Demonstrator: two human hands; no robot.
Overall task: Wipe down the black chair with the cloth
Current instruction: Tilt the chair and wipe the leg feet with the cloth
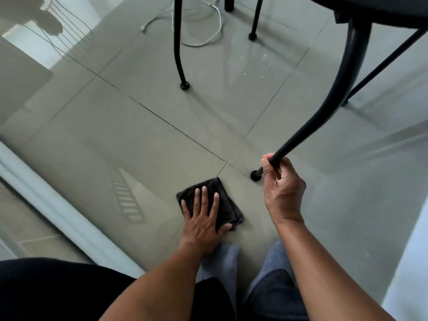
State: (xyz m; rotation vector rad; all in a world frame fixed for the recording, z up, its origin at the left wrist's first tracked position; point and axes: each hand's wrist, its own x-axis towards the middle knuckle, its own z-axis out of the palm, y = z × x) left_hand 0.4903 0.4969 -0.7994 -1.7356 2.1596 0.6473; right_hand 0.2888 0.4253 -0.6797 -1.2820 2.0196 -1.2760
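Glossy grey floor tiles (143, 126) fill nearly the whole view, reflecting window light and crossed by dark grout lines, with a pale sill or threshold (58, 205) running along the lower left. Over that floor stands the black chair (342, 72), its seat edge at the top right and its thin metal legs coming down to round feet; the nearest leg curves toward the person and its foot sits on the tile just beside the right hand (283, 186). That hand is curled tightly round the lower part of this leg, probably to steady the chair, or to tilt it, so the frame can be reached. A white cable (208, 26) lies looped on the floor behind the far legs. The dark cloth (228, 205), folded into a rough square, lies flat on the tile near the gripped leg's foot, not yet on the chair. The left hand (203, 223) rests on it with fingers spread and straight, palm down, which looks like pressing it flat or getting ready to gather it up for wiping. Grey-socked feet (227, 253) stand just below the cloth.
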